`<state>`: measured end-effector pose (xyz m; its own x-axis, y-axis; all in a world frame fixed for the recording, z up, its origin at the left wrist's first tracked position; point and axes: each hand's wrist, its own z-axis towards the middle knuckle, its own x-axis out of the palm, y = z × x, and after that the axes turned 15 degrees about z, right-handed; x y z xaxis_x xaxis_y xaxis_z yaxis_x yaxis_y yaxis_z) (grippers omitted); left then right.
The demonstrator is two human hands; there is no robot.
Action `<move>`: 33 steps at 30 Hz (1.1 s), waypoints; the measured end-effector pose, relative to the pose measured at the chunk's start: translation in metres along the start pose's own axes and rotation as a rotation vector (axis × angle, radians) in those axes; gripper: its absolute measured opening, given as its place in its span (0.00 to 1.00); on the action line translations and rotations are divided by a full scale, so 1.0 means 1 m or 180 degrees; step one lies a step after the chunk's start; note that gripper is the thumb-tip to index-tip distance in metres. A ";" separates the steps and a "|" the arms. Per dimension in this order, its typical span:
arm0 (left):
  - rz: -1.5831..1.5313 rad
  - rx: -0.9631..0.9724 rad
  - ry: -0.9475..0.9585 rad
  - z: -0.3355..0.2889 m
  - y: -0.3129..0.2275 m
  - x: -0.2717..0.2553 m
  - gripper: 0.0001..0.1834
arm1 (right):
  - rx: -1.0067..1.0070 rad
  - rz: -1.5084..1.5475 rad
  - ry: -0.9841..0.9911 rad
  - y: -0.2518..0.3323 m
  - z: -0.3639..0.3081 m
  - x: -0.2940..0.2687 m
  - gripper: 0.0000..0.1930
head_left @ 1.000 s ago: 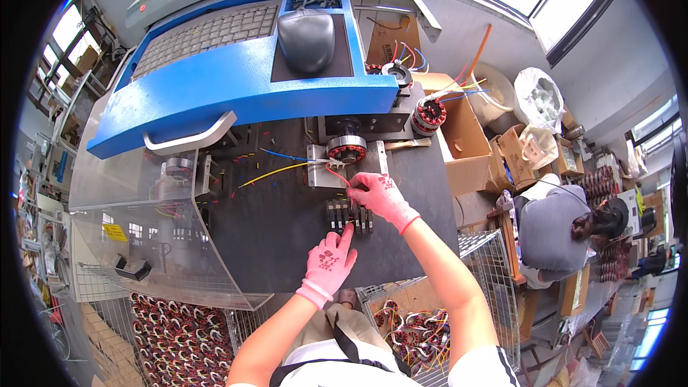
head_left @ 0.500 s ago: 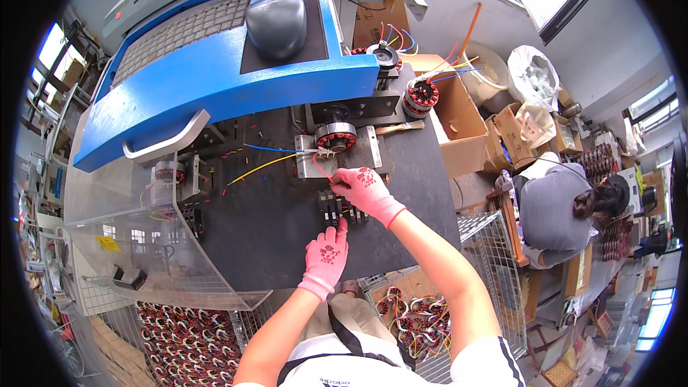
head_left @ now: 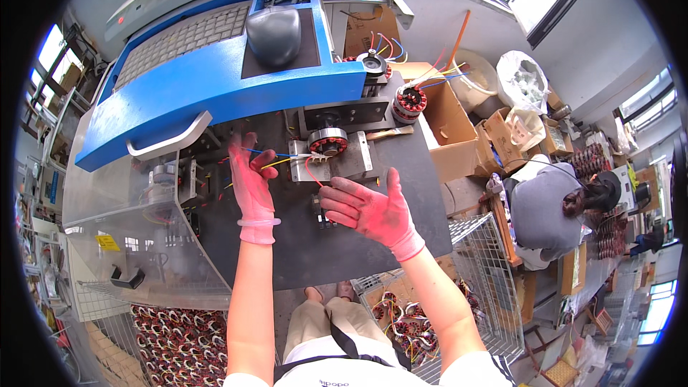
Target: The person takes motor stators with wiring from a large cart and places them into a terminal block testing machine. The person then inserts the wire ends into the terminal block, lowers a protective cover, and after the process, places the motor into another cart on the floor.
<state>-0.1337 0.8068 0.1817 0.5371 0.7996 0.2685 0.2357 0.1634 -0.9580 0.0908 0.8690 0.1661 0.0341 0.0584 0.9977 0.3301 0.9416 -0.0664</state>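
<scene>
My left hand (head_left: 251, 185), in a stained pink glove, is lifted beside the blue wire (head_left: 283, 154) and yellow wire (head_left: 285, 160); its fingers are apart and the wires cross by them. They run from a motor stator (head_left: 328, 142) with red windings, mounted at a metal plate (head_left: 358, 161). My right hand (head_left: 373, 209), gloved in pink too, is open with the palm showing and fingers spread. Under its fingertips sits a black terminal block (head_left: 319, 209), partly covered. The stator's red wire (head_left: 309, 168) hangs down toward those fingertips.
Above the bench is a blue tray (head_left: 229, 89) with a keyboard (head_left: 183, 39) and mouse (head_left: 274, 36). A clear guard (head_left: 143, 244) stands left. Another stator (head_left: 410, 102) sits by a cardboard box (head_left: 455, 136). Wire baskets (head_left: 487, 272) hold stators below. A person (head_left: 548, 208) works at right.
My left hand has left the terminal block and moved up and left to the wires. My right hand has let go of the red wire, opened and turned its palm into view.
</scene>
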 end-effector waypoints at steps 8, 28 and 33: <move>0.1764 0.0534 0.1481 -0.070 0.008 -0.004 0.27 | 0.0215 -0.2378 -0.1282 0.007 0.037 -0.045 0.37; 0.6034 0.2062 0.1863 -0.126 0.121 -0.047 0.30 | -0.0269 -0.6025 -0.1314 0.013 0.058 -0.046 0.09; 0.6151 0.2214 0.1883 -0.125 0.129 -0.049 0.30 | -0.0461 -0.6340 -0.1070 0.011 0.059 -0.060 0.08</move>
<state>-0.0282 0.7164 0.0575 -0.1653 -0.0253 -0.9859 -0.9681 -0.1868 0.1671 0.0366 0.8958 0.1062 -0.5370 -0.7583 -0.3697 -0.2620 -0.2667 0.9275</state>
